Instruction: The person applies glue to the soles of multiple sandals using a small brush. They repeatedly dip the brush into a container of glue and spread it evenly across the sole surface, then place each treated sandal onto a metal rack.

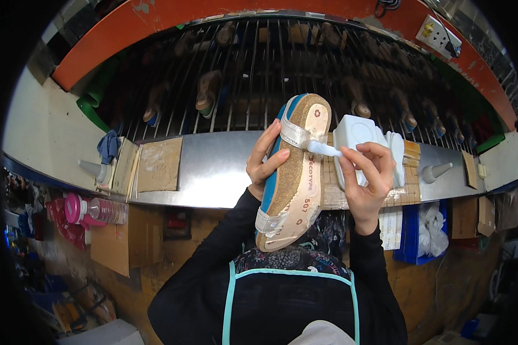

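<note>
My left hand [265,158] grips a sandal [296,190] by its left side, with its printed beige underside facing up. Cork runs around that underside, blue material shows along the left edge, and pale silvery straps fold over near both ends. Between thumb and fingers, my right hand [369,178] pinches a small brush [331,151] with a pale handle. Its broad tip touches the sandal beside the upper strap; the bristles are not clear. Just behind my right hand stands a white plastic container [354,129], partly covered by my fingers.
Beyond the metal bench [213,167], a rack of dark bars [259,75] carries several more sandals. Flat cardboard [159,165] lies left; grey cones [437,171] stand at both ends. Below are a blue bin [406,253] with plastic bags and a pink-capped bottle [106,211].
</note>
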Motion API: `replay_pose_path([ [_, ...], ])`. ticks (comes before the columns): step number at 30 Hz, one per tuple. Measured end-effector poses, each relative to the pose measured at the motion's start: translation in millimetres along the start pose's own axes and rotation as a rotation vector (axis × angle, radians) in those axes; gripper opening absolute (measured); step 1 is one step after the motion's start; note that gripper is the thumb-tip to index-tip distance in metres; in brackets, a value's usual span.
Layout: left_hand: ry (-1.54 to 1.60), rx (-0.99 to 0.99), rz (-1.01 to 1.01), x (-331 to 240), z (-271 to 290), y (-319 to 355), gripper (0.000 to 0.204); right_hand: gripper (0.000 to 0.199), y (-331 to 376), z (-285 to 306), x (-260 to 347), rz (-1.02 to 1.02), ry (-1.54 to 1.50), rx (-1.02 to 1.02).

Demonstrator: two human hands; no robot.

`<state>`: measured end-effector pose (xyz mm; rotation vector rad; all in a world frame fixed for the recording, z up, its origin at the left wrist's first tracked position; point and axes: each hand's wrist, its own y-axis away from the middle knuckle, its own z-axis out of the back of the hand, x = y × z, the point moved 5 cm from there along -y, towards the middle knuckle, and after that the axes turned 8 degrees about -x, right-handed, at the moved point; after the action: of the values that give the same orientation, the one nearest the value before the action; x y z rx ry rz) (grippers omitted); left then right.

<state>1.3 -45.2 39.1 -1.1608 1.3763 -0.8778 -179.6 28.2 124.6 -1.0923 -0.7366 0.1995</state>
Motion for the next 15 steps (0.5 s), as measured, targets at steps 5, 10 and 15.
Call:
replay_pose_path([
  [5, -0.005, 0.032, -0.053, 3, 0, -1, 0.05, 0.018, -4, -9, -12, -0.155, -0.165, 0.148],
  [10, -0.009, -0.034, 0.009, 4, 4, -5, 0.053, 0.017, 6, -10, -16, -0.256, -0.279, 0.252],
  [15, -0.022, -0.035, 0.026, 2, 4, -7, 0.057, 0.016, 18, -9, -14, -0.249, -0.307, 0.266],
])
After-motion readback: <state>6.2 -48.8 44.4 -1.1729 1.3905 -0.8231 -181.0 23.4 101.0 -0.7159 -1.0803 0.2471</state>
